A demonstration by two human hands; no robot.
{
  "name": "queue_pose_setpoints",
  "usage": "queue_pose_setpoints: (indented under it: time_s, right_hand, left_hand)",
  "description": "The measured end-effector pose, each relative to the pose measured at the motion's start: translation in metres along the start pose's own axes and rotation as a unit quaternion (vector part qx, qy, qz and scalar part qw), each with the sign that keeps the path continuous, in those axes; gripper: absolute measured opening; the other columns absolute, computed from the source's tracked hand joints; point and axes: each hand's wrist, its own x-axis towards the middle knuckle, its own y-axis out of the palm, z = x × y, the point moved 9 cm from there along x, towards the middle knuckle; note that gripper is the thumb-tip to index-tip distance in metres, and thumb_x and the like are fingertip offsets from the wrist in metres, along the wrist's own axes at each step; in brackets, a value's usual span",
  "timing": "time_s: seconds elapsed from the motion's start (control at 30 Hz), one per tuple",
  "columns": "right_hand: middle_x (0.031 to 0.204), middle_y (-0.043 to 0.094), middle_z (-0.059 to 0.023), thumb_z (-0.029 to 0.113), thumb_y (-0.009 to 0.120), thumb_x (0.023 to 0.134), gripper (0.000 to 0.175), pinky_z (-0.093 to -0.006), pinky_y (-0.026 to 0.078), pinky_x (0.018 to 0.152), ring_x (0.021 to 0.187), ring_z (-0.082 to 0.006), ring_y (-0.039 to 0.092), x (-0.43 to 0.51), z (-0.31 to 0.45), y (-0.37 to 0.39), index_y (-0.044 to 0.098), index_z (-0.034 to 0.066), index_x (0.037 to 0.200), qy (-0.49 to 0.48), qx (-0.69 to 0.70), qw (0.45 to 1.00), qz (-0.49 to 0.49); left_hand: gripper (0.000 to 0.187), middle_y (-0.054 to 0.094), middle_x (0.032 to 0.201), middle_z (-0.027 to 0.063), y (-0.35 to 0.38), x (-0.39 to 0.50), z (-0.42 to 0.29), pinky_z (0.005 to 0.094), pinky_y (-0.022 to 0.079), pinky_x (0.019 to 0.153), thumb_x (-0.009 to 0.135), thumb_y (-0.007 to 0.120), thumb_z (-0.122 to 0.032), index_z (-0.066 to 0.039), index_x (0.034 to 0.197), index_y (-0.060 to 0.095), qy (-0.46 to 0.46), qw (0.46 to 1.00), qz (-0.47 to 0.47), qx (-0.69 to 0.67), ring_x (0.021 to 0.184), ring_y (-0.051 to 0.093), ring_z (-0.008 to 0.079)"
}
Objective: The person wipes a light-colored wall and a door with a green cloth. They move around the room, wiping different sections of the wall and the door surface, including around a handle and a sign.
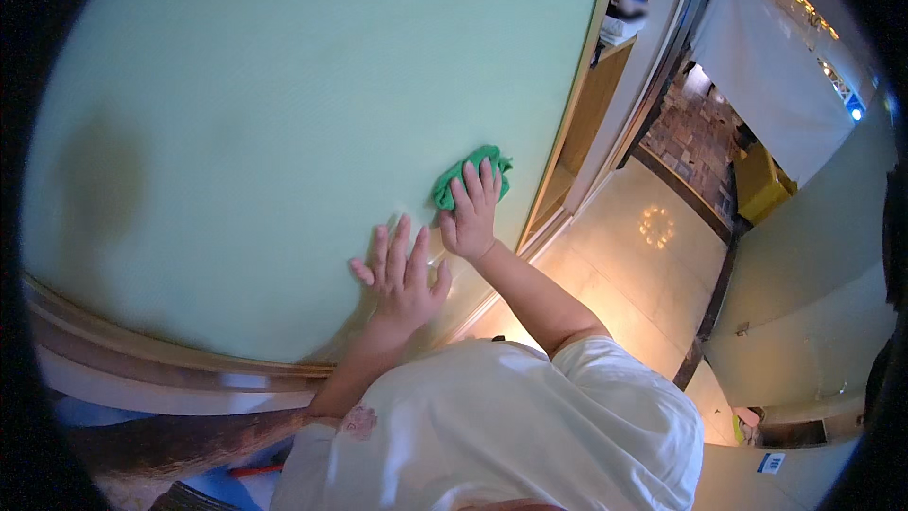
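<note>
A large pale green panel [298, 99] with a smooth surface fills the view before me. My right hand [472, 216] presses a crumpled green cloth [448, 181] flat against it, near the panel's wooden edge strip [567, 121]. Lower and to the left, my left hand [404, 284] has its fingers spread and holds nothing. Its fingertips are at the panel; whether they touch it is hard to tell.
Beyond the edge strip is a wooden shelf compartment [592, 85] with folded cloth items [621, 27]. At the right lie a tiled floor [624, 255], a yellow box [762, 181] and a hanging white sheet [773, 64]. A brown beam [191, 440] runs at lower left.
</note>
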Motion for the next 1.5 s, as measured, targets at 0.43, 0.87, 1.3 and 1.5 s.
queue_pose_setpoints:
  time_s: [0.43, 0.87, 1.3, 1.5]
  right_hand:
    - [0.15, 0.044, -0.0137, 0.025, 0.061, 0.082, 0.061, -0.0618, 0.021, 0.11, 0.138, -0.0425, 0.036, 0.21, -0.078, -0.057, 0.051, 0.0143, 0.141, -0.045, -0.012, 0.994, -0.101]
    - [0.142, 0.052, 0.0012, 0.028, 0.064, 0.073, 0.052, -0.0575, 0.02, 0.114, 0.138, -0.0305, 0.039, 0.036, -0.118, -0.028, 0.065, 0.0345, 0.124, -0.119, 0.024, 0.992, 0.044]
    - [0.15, 0.042, -0.0165, 0.034, 0.057, 0.087, 0.059, -0.0642, 0.019, 0.111, 0.139, -0.0461, 0.033, 0.14, -0.17, -0.06, 0.05, 0.0111, 0.14, 0.035, -0.043, 0.994, -0.094]
    - [0.155, 0.029, -0.0231, 0.026, 0.053, 0.088, 0.066, -0.065, 0.012, 0.113, 0.142, -0.0505, 0.024, -0.041, -0.19, -0.023, 0.034, 0.005, 0.147, 0.165, -0.011, 0.986, -0.024]
  left_hand:
    - [0.055, 0.041, 0.147, 0.0242, 0.026, 0.033, -0.046, 0.0651, -0.003, 0.114, 0.081, 0.067, -0.023, -0.002, 0.13, 0.053, -0.063, 0.994, -0.053, -0.075, 0.145, 0.021, 0.0459]
    - [0.064, 0.036, 0.152, 0.022, 0.073, 0.064, -0.075, 0.0682, -0.003, 0.113, 0.08, 0.068, -0.027, -0.003, 0.136, 0.048, -0.061, 0.997, 0.003, -0.037, 0.147, 0.016, 0.0445]
    - [0.067, 0.035, 0.155, 0.0175, 0.118, 0.057, -0.065, 0.0652, -0.011, 0.113, 0.081, 0.065, -0.041, -0.009, 0.14, 0.052, -0.013, 0.987, 0.013, 0.16, 0.15, 0.008, 0.0426]
    - [0.061, 0.038, 0.154, 0.0166, 0.111, 0.061, -0.067, 0.0627, -0.012, 0.114, 0.083, 0.062, -0.038, -0.012, 0.138, 0.055, -0.024, 0.991, 0.005, 0.132, 0.15, 0.011, 0.0425]
